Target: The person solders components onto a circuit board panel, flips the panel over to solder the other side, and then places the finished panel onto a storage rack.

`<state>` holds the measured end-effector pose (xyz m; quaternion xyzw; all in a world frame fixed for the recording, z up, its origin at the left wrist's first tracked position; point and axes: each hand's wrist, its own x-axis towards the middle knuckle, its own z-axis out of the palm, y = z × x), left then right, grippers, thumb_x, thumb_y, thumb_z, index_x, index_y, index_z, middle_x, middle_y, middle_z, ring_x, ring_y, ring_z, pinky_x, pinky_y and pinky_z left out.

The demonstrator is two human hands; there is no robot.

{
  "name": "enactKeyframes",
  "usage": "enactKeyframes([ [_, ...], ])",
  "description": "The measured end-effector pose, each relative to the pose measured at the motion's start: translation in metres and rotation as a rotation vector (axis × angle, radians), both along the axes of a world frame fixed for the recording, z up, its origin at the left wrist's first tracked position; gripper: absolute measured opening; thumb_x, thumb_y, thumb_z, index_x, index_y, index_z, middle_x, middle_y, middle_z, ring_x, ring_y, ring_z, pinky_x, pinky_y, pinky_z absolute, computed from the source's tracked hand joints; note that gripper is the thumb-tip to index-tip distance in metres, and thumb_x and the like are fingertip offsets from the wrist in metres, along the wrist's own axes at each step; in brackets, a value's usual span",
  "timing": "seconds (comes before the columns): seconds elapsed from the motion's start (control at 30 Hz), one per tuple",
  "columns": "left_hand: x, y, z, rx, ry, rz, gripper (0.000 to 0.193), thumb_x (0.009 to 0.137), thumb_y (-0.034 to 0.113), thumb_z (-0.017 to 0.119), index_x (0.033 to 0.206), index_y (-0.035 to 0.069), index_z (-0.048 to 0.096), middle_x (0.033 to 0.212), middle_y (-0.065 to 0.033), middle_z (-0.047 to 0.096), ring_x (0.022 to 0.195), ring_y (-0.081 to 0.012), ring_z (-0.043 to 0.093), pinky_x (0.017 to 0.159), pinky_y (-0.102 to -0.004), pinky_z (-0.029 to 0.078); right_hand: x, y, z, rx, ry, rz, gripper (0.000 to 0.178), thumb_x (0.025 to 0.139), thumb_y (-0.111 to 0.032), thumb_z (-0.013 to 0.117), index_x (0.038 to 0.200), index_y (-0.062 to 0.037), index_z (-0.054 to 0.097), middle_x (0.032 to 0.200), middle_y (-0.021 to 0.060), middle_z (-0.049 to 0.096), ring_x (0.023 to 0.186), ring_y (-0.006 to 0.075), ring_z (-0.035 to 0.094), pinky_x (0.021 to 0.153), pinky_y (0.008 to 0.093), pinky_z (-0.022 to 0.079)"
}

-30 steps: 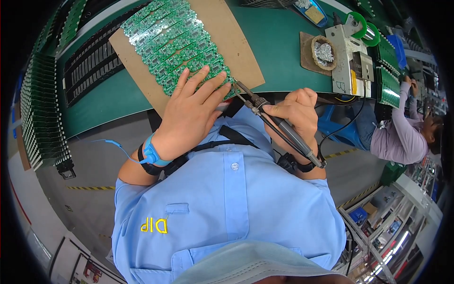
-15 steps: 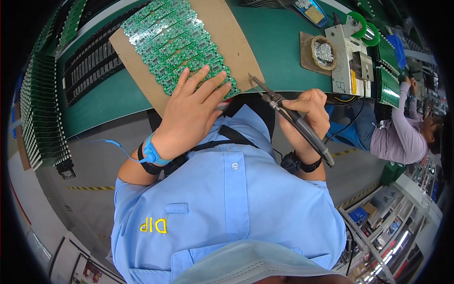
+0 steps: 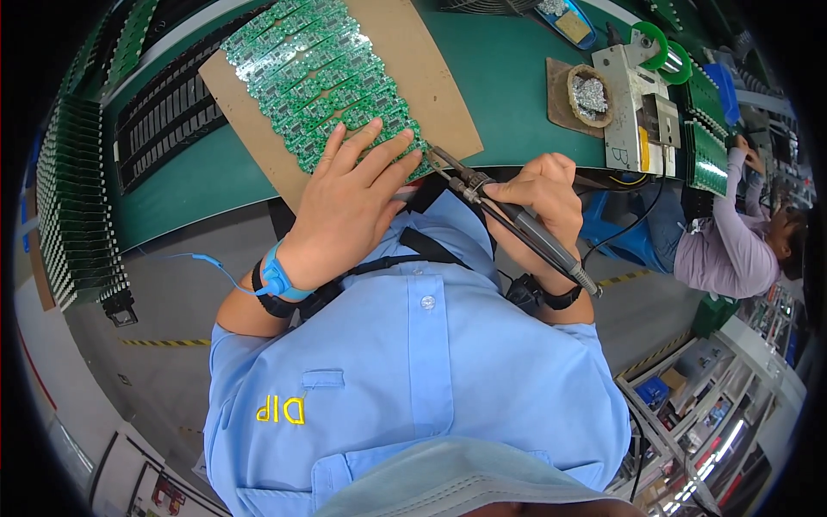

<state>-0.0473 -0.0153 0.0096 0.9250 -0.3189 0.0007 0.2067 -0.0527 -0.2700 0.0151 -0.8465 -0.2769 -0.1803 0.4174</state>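
Green circuit boards point(image 3: 320, 79) lie joined in rows on a brown board point(image 3: 435, 69) on the bench. My left hand point(image 3: 346, 200) rests across their near end, fingers spread and open, with a blue strap round the wrist. In my right hand point(image 3: 544, 205) is a soldering iron point(image 3: 525, 226) with a thin feed tube running along it, my fingers closed round its grip. Its tip is at the near right corner of the boards, just beside my left fingertips. Whether the tip touches a board, I cannot tell.
A solder feeder point(image 3: 624, 121) with green reels stands at the right, by a round dish point(image 3: 591, 95) of silvery bits. Black racks point(image 3: 168, 129) lie at the left, near stacked boards point(image 3: 77, 198). A co-worker point(image 3: 724, 246) sits at far right.
My right hand has moved left and slightly up with the soldering iron, bringing its tip from the bare brown board to the corner of the circuit boards. My left hand stays put.
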Motion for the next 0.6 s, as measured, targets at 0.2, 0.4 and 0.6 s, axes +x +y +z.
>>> enactKeyframes([
  [0.2, 0.0, 0.0, 0.0, -0.004, 0.003, 0.001, 0.054, 0.079, 0.013, 0.076, 0.131, 0.012, 0.061, 0.143, -0.0043, 0.051, 0.137, -0.0331, 0.042, 0.116, -0.0552, 0.031, -0.001, -0.001, 0.002, 0.005, 0.004, 0.014, 0.023, 0.062, 0.002, 0.08, 0.082, -0.0051, 0.07, 0.066, 0.0001, 0.059, 0.064, 0.016, 0.052, 0.081, 0.0346, 0.034],
  [0.4, 0.001, 0.0, 0.0, -0.009, 0.001, 0.0, 0.054, 0.079, 0.014, 0.076, 0.131, 0.012, 0.061, 0.142, -0.0041, 0.052, 0.137, -0.0329, 0.042, 0.116, -0.0556, 0.031, -0.004, -0.005, 0.008, -0.004, 0.042, -0.003, 0.023, 0.062, 0.004, 0.078, 0.082, -0.0046, 0.07, 0.07, 0.0013, 0.061, 0.065, 0.0174, 0.053, 0.081, 0.0349, 0.037],
  [0.6, 0.001, 0.0, 0.0, -0.013, 0.004, 0.006, 0.053, 0.079, 0.014, 0.076, 0.13, 0.013, 0.061, 0.142, -0.0043, 0.052, 0.137, -0.0327, 0.043, 0.116, -0.0557, 0.031, -0.001, -0.026, -0.005, 0.046, -0.123, -0.639, 0.026, 0.071, 0.007, 0.078, 0.094, -0.0028, 0.072, 0.081, 0.0062, 0.064, 0.074, 0.0195, 0.058, 0.078, 0.0294, 0.045],
])
